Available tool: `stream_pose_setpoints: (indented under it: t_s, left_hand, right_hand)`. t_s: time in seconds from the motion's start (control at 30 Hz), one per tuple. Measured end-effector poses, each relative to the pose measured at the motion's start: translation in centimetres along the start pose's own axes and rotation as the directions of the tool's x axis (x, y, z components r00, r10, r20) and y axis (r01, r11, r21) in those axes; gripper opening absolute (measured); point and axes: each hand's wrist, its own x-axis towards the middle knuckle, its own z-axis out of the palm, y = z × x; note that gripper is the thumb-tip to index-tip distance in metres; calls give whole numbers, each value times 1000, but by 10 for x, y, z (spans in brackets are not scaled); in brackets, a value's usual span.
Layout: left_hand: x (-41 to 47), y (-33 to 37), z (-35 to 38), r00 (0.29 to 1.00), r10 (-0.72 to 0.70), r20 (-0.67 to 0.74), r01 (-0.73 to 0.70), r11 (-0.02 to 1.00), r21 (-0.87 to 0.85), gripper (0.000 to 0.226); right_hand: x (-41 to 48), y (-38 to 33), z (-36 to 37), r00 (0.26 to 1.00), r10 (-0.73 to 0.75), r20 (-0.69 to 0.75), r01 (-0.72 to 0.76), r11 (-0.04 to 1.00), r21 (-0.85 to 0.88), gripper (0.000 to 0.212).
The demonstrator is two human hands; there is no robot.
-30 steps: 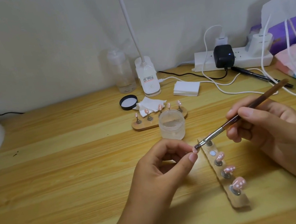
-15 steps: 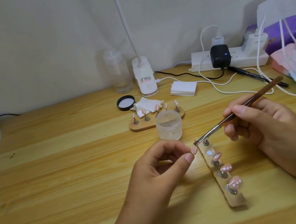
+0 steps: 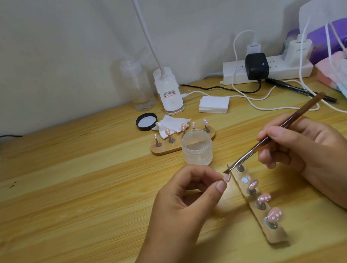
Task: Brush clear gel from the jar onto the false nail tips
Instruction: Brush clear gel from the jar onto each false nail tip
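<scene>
Across the wooden desk (image 3: 67,200), two hands at work near centre. Right hand (image 3: 302,147) closed pen-style on the brush (image 3: 278,133), bristles angled down just above the nail tip (image 3: 226,178) pinched in the left hand (image 3: 190,197), lifted clear of its stand (image 3: 259,204), probably for steadier coating. Just beyond, open jar (image 3: 197,148) of clear gel within dipping reach; black lid (image 3: 146,121) farther left.

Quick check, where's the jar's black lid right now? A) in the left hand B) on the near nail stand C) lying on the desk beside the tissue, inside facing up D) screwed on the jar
C: the black lid lies on the desk with its white liner facing up, next to the crumpled tissue, while the jar stands open.
</scene>
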Motion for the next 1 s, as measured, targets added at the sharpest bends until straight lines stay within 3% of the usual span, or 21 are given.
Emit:
stream_pose_setpoints:
  t_s: [0.1,0.27,0.33,0.43,0.57,0.67,0.77,0.9,1.0]
  left_hand:
    - [0,0,0,1000,0,-3,0,1000,0,7]
    - [0,-1,0,1000,8,-7,-8,1000,3,5]
    - [0,-1,0,1000,4,-9,-4,1000,2,5]
    - [0,-1,0,1000,-6,-14,6,1000,-13,6]
    - [1,-1,0,999,-22,-37,20,998,-53,6]
    - [1,-1,-1,998,-34,-46,31,997,-70,7]
    - [1,-1,-1,999,-40,-38,36,996,-79,8]
    - [0,-2,-2,999,-37,-28,35,997,-70,15]
    - [1,-2,-2,999,-36,-25,34,997,-74,14]
  right_hand:
    - [2,1,-1,999,-1,-32,1,1000,20,10]
    - [0,1,-1,997,-1,78,-1,1000,22,36]
    - [0,1,-2,998,8,70,-8,1000,5,34]
    - [2,3,-1,1000,10,5,-10,1000,-13,12]
    - [4,4,-3,999,-35,-32,36,999,12,15]
    - [2,3,-4,997,-69,28,67,996,54,24]
    - [0,1,-3,989,-82,127,75,996,57,8]
    - [-2,2,-4,987,-53,151,53,999,4,30]
    - [-1,3,-3,993,-55,108,58,998,-24,30]
